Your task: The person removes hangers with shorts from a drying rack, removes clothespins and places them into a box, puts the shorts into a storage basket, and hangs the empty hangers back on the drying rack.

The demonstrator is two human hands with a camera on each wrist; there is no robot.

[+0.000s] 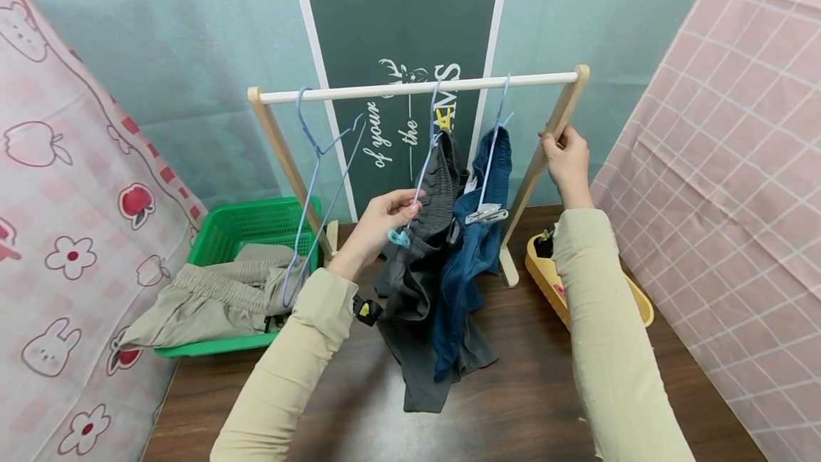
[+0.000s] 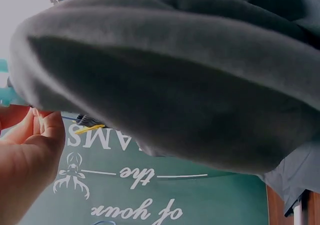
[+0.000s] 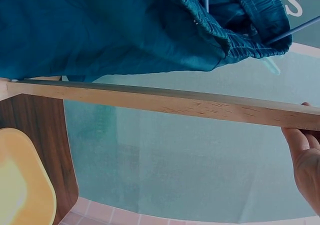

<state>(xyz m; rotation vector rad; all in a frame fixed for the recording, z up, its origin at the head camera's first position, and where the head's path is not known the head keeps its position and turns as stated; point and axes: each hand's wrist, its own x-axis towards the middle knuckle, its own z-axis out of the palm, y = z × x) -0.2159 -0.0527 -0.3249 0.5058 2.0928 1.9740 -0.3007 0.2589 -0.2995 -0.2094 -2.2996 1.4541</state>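
Note:
My left hand [image 1: 382,223] pinches the lower side of a light blue wire hanger [image 1: 421,178] hooked on the rack's white rail [image 1: 385,91]. Dark grey pants [image 1: 417,287] with an elastic waist hang from this hanger, a teal clothespin [image 1: 399,237] beside my fingers. In the left wrist view, the grey cloth [image 2: 165,80] fills much of the picture. My right hand [image 1: 568,161] grips the rack's right wooden post [image 1: 537,162], fingers and thumb around it. Between the hands, blue pants [image 1: 468,276] hang on another hanger with a white clothespin [image 1: 487,214].
A bare hanger [image 1: 311,191] hangs at the rail's left end. Behind and below it, a green basket [image 1: 221,223] holds beige pants [image 1: 199,301]. To the right, a yellow tray [image 1: 541,284] lies on the brown table [image 1: 359,405], partly hidden by my right sleeve.

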